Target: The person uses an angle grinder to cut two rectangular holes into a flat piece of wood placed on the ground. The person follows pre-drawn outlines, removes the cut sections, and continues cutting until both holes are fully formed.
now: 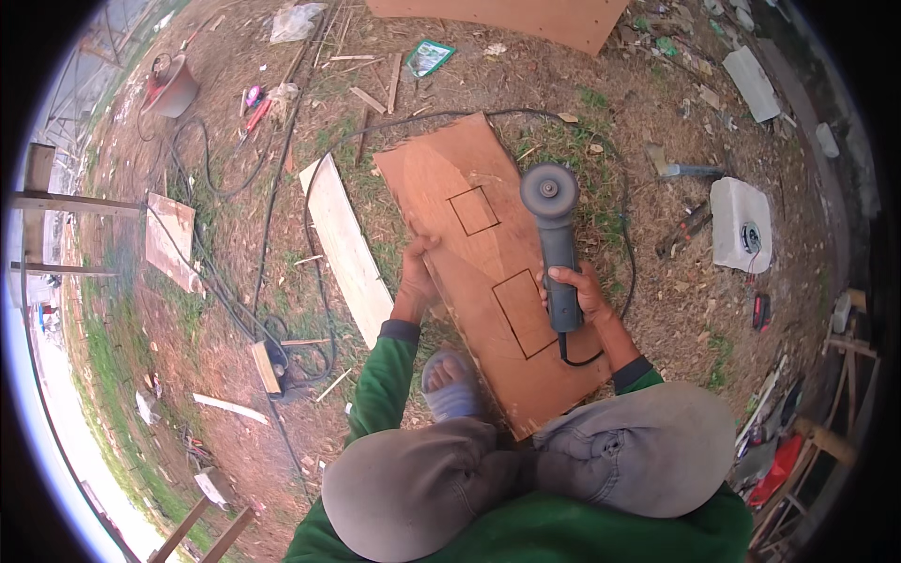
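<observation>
A reddish-brown plywood board (540, 387) lies lengthwise before my knees, with two dark-lined rectangles on its face. My left hand (416, 274) holds the board's left edge, its fingers closed at the rim. In my right hand (584, 289) is a grey angle grinder (559, 246), gripped round its body over the right side of the board. The grinder's round disc (549, 190) points away from me, and whether it spins cannot be told. A black cord leaves the grinder's near end. My sandalled foot (449, 383) rests beside the board's left edge.
A pale wood strip (345, 246) lies left of the board. Black cable (324, 155) loops across the littered ground to a wooden block (267, 366). Another plywood sheet (526, 14) lies at the far side. A white box (740, 225) and a drill-like tool (690, 228) sit right.
</observation>
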A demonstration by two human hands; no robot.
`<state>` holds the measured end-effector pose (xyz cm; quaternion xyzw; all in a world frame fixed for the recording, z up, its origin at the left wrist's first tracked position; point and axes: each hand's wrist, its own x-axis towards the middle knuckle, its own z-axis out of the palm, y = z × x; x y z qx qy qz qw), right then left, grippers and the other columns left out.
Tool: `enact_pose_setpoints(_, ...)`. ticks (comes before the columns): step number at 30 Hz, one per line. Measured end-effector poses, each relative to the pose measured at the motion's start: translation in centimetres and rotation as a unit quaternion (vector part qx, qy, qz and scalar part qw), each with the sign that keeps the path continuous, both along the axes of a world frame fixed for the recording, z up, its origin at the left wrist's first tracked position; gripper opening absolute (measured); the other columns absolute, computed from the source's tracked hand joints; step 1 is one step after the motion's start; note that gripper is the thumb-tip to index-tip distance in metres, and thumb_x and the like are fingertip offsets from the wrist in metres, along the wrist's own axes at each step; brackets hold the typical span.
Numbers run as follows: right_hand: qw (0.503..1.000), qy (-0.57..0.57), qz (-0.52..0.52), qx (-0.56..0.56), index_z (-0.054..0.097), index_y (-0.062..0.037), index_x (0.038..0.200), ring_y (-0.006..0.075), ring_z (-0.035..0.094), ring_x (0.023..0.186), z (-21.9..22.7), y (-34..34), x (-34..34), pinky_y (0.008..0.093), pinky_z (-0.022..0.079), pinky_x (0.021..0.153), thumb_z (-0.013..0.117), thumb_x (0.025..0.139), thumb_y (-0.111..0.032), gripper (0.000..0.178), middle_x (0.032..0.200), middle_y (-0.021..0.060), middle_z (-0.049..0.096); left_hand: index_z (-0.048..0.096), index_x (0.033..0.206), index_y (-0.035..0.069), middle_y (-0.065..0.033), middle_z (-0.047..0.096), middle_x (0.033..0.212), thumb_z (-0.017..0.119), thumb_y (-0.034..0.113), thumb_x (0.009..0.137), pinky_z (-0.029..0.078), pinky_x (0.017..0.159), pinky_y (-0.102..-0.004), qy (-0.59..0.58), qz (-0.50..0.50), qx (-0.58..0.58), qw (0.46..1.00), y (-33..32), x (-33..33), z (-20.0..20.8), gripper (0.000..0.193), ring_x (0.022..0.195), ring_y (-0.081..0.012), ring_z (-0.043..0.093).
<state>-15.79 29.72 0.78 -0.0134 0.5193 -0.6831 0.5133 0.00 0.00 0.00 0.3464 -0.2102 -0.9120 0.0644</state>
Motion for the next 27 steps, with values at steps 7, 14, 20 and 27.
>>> enact_pose_setpoints(7,1.0,0.008,0.018,-0.003,0.073,0.0016,0.117,0.0202,0.079,0.079,-0.4,-0.3,0.0,0.0375,0.069,0.07,0.083,0.097,-0.024,0.034,0.099,0.0128,0.078,0.052,0.155,-0.004,-0.023,0.07,0.142,0.075,0.02,0.088,0.058,0.115,-0.0555,0.029,-0.013,0.011,0.999,-1.9,0.3,-4.0,0.075,0.127,-0.0406,0.071)
enact_pose_setpoints(14,0.99,0.105,0.047,0.087,0.071,0.002,0.117,0.0194,0.076,0.073,2.2,-1.2,-0.3,0.0355,0.066,0.069,0.084,0.096,-0.022,0.034,0.092,0.0102,0.076,0.055,0.152,-0.006,-0.0199,0.073,0.136,0.083,0.027,0.101,0.062,0.109,-0.0464,-0.011,-0.057,-0.161,0.985,0.6,1.7,-0.1,0.067,0.124,-0.0297,0.074)
enact_pose_setpoints(20,0.936,0.285,0.102,0.182,0.072,0.004,0.115,0.0217,0.077,0.077,3.5,-3.9,0.5,0.0376,0.062,0.072,0.091,0.09,-0.021,0.04,0.094,0.0126,0.079,0.073,0.133,-0.012,-0.0162,0.082,0.121,0.082,0.019,0.103,0.066,0.09,-0.0365,-0.109,-0.096,-0.304,0.942,3.4,3.1,-0.5,0.044,0.106,-0.0209,0.079)
enact_pose_setpoints(27,0.879,0.379,0.138,0.256,0.071,0.0102,0.125,0.0329,0.08,0.094,3.7,-6.4,1.4,0.0437,0.062,0.087,0.094,0.084,-0.027,0.06,0.102,0.0227,0.081,0.074,0.129,-0.012,-0.0149,0.082,0.117,0.08,0.021,0.103,0.066,0.088,-0.0355,-0.086,-0.056,-0.297,0.949,3.7,3.1,-1.8,0.042,0.1,-0.02,0.08)
